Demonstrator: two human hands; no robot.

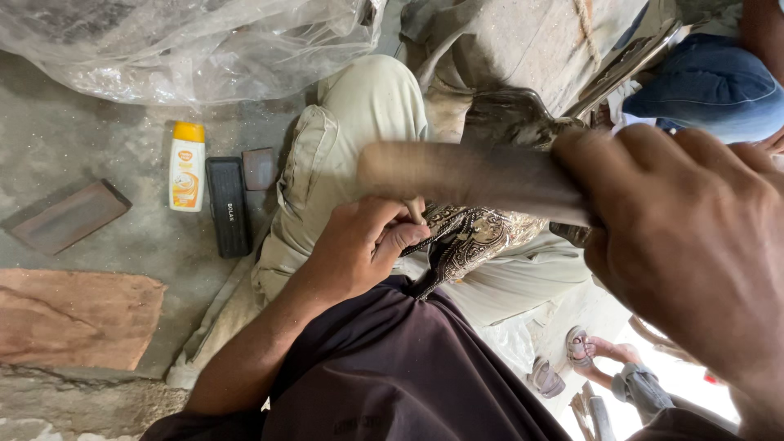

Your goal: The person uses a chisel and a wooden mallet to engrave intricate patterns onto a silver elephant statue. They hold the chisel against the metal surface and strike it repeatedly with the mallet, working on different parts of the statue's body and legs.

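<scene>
Right hand (694,245): grip fully closed round a blurred wooden handle (465,175), likely a mallet, raised just above the work. Left hand (363,245): fingertips pinched on a small peg-like tool (415,210), pressed to the patterned fabric piece (465,237) on the knee, directly under the handle. Judgement: keep the pinch low and steady, fingers clear of the strike line, blows short and square. Beyond the left grip, on the floor: black case (228,206), white bottle with yellow cap (187,167), flat stone slab (69,216). Farthest: clear plastic sheet (180,41).
</scene>
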